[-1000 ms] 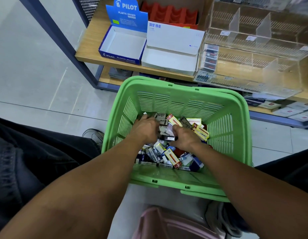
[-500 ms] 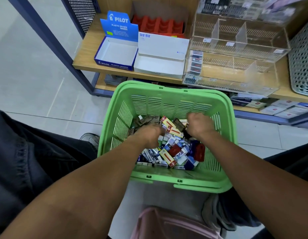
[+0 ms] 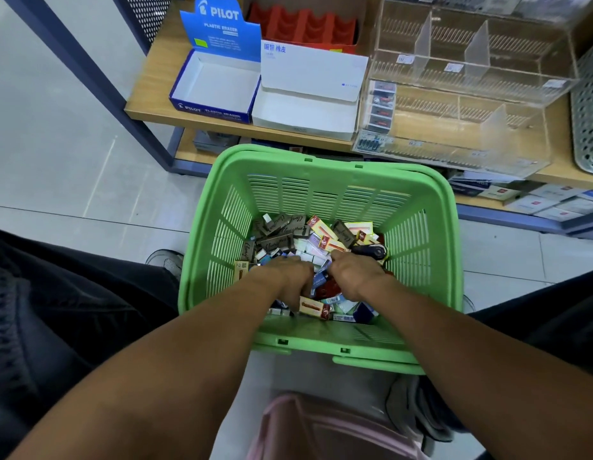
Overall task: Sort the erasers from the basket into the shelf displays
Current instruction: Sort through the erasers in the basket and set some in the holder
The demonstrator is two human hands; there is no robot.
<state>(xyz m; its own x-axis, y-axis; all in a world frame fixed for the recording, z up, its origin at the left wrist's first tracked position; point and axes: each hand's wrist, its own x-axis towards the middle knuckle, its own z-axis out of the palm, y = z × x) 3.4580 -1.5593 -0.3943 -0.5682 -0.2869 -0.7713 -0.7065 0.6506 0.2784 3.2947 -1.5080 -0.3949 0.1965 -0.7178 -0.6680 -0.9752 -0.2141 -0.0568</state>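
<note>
A green plastic basket (image 3: 321,154) stands on the floor in front of me, holding a heap of several small boxed erasers (image 3: 321,237) in grey, red-yellow, white and blue sleeves. Both my hands are down in the heap, side by side. My left hand (image 3: 285,277) has its fingers curled into the erasers near the middle, and a red-yellow eraser (image 3: 313,307) lies by its thumb. My right hand (image 3: 358,277) is curled into the erasers just to the right. The fingertips of both hands are buried.
On the wooden shelf behind the basket sit an open blue Pilot box (image 3: 218,84), a white display box (image 3: 305,111), a red tray (image 3: 305,24) and a clear acrylic display with dividers (image 3: 454,127). A grey perforated bin (image 3: 590,111) is at the far right. A pink object (image 3: 321,426) lies near my feet.
My right hand has come back from the basket's right rear to the middle of the heap, beside the left hand. The left hand has shifted slightly nearer to me.
</note>
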